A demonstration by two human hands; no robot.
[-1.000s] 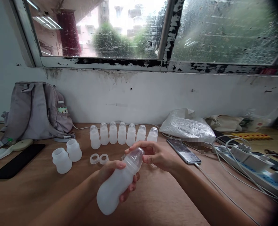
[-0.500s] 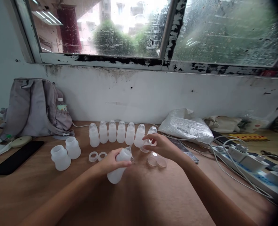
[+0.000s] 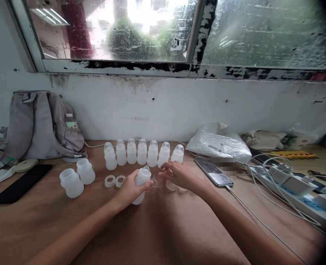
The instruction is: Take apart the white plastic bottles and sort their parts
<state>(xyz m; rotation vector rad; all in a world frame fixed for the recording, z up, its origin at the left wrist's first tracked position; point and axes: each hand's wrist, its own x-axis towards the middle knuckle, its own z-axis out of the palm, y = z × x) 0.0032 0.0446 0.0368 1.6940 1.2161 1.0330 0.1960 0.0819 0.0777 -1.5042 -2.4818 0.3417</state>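
The left hand (image 3: 130, 188) and right hand (image 3: 181, 175) are bare, as are the left forearm (image 3: 82, 222) and right forearm (image 3: 231, 217), both slender, smooth and tapering forward.

At seven o'clock the held bottle (image 3: 141, 179) is matt, frosted plastic. The backpack (image 3: 43, 125) at nine is matt cloth; the bag (image 3: 218, 143) at three, glossy, crinkled plastic; the tabletop (image 3: 193, 228), smooth and wood-like.

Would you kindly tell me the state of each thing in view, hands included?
Held bottle: no clear cap on.
Left hand: wrapped around the held bottle.
Right hand: fingers bent; grasp unclear.
Seven bottles in row: upright, clear-capped.
Two bottles at left: upright, open.
Two rings: lying flat.
Phone: cable attached.
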